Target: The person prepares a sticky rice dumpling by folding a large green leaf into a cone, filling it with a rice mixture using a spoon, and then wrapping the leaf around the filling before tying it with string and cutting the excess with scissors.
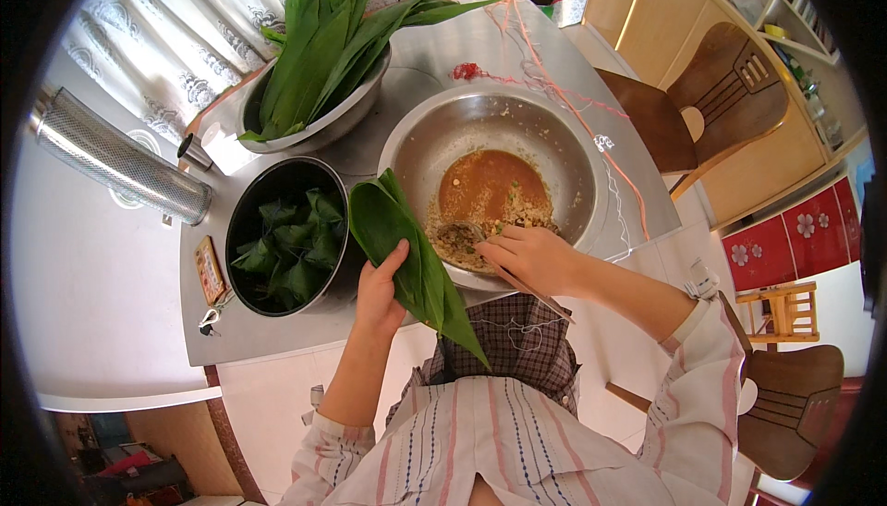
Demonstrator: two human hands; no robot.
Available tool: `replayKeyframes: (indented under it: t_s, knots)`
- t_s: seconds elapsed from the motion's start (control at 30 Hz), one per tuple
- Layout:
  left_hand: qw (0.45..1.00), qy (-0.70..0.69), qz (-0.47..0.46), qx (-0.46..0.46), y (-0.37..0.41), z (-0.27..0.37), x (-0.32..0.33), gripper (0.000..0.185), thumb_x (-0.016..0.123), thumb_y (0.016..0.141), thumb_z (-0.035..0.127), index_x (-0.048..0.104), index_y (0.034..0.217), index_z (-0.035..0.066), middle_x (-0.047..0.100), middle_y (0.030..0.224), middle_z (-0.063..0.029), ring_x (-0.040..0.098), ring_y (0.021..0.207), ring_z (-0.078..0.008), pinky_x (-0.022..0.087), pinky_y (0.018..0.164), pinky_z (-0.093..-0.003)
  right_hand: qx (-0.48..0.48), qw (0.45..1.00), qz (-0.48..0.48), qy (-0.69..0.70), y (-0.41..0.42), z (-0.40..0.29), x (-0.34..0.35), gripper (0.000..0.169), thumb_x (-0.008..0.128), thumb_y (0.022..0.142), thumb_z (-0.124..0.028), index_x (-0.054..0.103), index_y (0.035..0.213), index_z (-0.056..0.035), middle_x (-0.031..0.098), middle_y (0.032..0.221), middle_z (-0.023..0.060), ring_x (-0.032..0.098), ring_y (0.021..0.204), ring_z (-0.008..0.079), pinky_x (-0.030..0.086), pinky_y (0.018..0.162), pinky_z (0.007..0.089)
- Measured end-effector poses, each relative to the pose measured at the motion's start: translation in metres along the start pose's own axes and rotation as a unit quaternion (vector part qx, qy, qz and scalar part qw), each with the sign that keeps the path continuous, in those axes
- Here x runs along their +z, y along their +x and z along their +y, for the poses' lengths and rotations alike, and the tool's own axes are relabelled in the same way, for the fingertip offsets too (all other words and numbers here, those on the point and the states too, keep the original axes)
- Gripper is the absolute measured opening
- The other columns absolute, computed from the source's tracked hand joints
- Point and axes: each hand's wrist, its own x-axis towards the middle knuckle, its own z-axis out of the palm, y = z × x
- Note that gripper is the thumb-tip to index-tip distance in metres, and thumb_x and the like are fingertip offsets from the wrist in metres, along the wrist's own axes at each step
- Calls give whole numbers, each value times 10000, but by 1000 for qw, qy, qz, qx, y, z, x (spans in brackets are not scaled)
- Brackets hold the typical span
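Long green leaves (416,256), rolled into a cone with an opening at the top, rest in my left hand (382,291), the thumb pressed on their side. My right hand (533,260) grips a long-handled spoon (459,234), its bowl down in the rice filling (450,256) at the near side of a large steel basin (589,180). Reddish-brown liquid (493,184) covers the middle of the basin. Left of the leaves, a dark round pot (235,229) holds several wrapped leaf dumplings (291,242). Behind it, more long leaves (312,62) stand in a metal bowl (277,142).
Red string (466,71), orange cord (568,107) and white string (613,190) lie on the metal tabletop (641,208) at the right. A steel cup (194,152) and a small packet (209,270) are at the left. A wooden chair (734,90) stands beyond the right edge.
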Motion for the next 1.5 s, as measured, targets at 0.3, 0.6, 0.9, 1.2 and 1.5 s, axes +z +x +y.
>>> replayKeyframes:
  t_s: [0.3,0.6,0.9,1.2,1.5]
  knots:
    - [1000,5,-11,13,-2,8,17,252,582,860,99,535,1091,12,604,990,-87,600,860,-216,502,746,-352,106,985,66,119,-12,-17,-35,130,564,820,-101,570,929,-30,580,733,114,568,693,257,464,621,358]
    - [1000,7,-6,18,-4,11,26,231,584,860,83,547,1074,3,608,998,-82,600,879,-199,499,761,-339,448,746,149,470,1,2,-35,253,484,913,-176,600,928,48,643,821,145,640,713,159,514,632,240]
    - [1000,14,12,4,-8,6,21,253,586,860,99,527,1090,9,601,991,-98,598,866,-224,504,739,-365,480,729,210,441,-16,38,-41,274,514,872,-195,613,894,60,646,755,150,632,641,156,513,598,238]
    - [1000,9,4,-18,-14,0,16,241,582,866,87,537,1090,10,599,1021,-74,590,902,-188,497,774,-332,381,893,105,216,-53,21,-60,224,533,886,-179,622,888,27,634,892,69,610,767,168,492,622,251]
    - [1000,10,10,-16,-13,-15,11,240,593,861,86,544,1083,9,602,1031,-67,587,915,-180,489,782,-324,76,990,-77,-90,-55,-2,-45,312,623,703,-51,531,997,-5,575,858,68,539,751,227,487,605,320]
